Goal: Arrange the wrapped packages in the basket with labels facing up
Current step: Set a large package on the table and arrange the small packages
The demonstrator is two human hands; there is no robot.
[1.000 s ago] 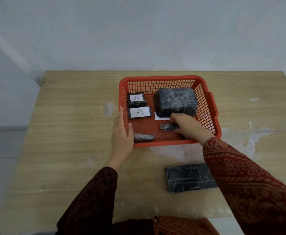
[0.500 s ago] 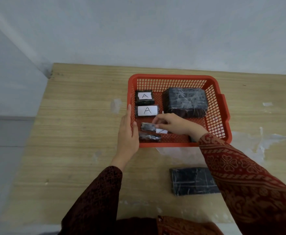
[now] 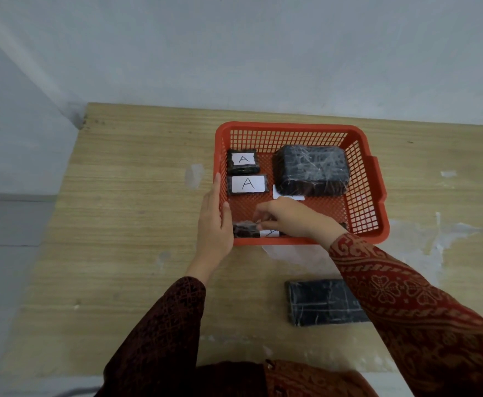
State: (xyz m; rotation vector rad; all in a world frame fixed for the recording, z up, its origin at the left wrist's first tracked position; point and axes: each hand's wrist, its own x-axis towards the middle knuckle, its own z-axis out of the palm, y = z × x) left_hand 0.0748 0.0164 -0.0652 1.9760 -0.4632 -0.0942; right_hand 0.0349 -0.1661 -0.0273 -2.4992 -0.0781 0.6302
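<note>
A red mesh basket (image 3: 366, 179) stands on the wooden table (image 3: 137, 224). Inside, at the left, lie two small black wrapped packages (image 3: 242, 161) (image 3: 247, 183) with white "A" labels up. A big black wrapped package (image 3: 312, 169) fills the back right, with a white label edge (image 3: 278, 193) showing under it. My left hand (image 3: 214, 222) grips the basket's left wall. My right hand (image 3: 289, 220) reaches into the front left corner, fingers on a small package (image 3: 266, 232) whose white label faces up, beside another small dark package (image 3: 244, 229).
A flat black wrapped package (image 3: 320, 302) lies on the table in front of the basket, partly under my right sleeve. A wall runs behind the table. The table's left edge drops to the floor.
My right hand carried the small package from the basket's middle front to the front left corner and turned it so its white label shows. My left hand stayed on the basket wall.
</note>
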